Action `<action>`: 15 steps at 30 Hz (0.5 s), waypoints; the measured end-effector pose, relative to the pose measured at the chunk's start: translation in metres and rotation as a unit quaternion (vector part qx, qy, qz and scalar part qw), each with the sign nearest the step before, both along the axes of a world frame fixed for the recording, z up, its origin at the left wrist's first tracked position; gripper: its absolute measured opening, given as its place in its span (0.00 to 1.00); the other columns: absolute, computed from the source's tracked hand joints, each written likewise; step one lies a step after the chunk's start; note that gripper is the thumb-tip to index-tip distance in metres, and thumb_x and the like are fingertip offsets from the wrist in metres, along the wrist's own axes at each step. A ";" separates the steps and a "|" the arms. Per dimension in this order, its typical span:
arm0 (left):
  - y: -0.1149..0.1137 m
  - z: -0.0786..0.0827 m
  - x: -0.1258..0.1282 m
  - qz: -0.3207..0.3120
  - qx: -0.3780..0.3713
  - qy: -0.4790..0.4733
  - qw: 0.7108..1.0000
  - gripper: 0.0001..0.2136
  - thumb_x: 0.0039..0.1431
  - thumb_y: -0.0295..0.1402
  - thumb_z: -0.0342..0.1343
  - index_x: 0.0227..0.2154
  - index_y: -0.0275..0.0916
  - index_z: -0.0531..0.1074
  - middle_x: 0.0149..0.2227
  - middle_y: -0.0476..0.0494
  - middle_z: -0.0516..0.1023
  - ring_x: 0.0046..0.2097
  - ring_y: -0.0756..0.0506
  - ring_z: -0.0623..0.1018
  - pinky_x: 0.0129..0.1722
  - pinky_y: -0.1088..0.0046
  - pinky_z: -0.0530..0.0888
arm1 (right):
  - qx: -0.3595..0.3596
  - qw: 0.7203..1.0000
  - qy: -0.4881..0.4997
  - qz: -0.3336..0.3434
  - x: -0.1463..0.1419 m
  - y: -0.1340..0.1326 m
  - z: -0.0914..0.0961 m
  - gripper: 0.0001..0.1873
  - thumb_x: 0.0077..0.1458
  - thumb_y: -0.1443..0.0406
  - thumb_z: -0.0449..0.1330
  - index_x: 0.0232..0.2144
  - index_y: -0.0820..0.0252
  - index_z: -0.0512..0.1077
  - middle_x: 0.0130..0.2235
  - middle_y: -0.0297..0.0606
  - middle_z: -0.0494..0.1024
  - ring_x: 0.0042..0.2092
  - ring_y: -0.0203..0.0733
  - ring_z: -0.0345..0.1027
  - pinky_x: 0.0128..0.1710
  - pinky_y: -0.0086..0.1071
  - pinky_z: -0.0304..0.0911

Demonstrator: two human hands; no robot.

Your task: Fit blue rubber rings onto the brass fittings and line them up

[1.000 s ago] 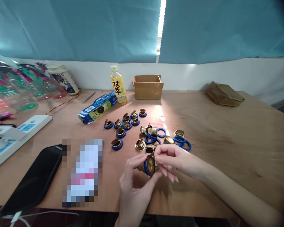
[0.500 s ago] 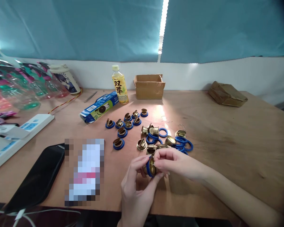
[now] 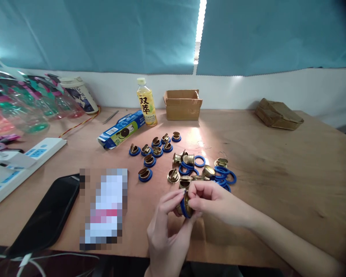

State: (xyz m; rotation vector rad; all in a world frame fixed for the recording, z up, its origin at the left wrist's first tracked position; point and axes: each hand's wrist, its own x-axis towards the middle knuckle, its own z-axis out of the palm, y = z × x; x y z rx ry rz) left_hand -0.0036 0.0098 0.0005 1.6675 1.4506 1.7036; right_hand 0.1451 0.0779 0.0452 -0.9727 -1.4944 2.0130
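My left hand point(image 3: 168, 227) grips a brass fitting point(image 3: 188, 204) with a blue ring point(image 3: 183, 207) around its rim, thumb below and fingers above. The fitting is tilted so that its round brass face turns to the right. Against that face, my right hand point(image 3: 210, 200) is closed in a pinch; whatever lies between its fingertips is hidden. Just beyond the hands is a loose pile of brass fittings point(image 3: 173, 176) and blue rings point(image 3: 200, 161). Left of it stand several brass fittings with blue rings fitted point(image 3: 145, 174), their flat tabs pointing up.
Thin wire rings point(image 3: 204, 145) lie behind the pile. Farther back are a blue biscuit box point(image 3: 121, 130), a yellow drink bottle point(image 3: 146, 104), an open cardboard box point(image 3: 183, 109) and a brown paper package point(image 3: 278, 114). At left are a phone point(image 3: 105, 207), a black pouch point(image 3: 47, 215) and a power strip point(image 3: 43, 150).
The held fitting has shifted slightly to the right and turned a little more edge-on. Both hands keep their grip, and the view has moved slightly.
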 end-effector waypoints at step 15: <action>-0.002 0.005 -0.002 -0.078 -0.132 -0.133 0.979 0.25 0.53 0.32 0.67 0.55 0.48 0.71 0.50 0.44 0.82 0.47 0.42 0.84 0.44 0.72 0.82 | 0.070 0.997 0.002 -0.035 -0.001 -0.003 0.010 0.18 0.60 0.52 0.60 0.31 0.61 0.67 0.25 0.28 0.63 0.27 0.31 0.52 0.27 0.27 0.47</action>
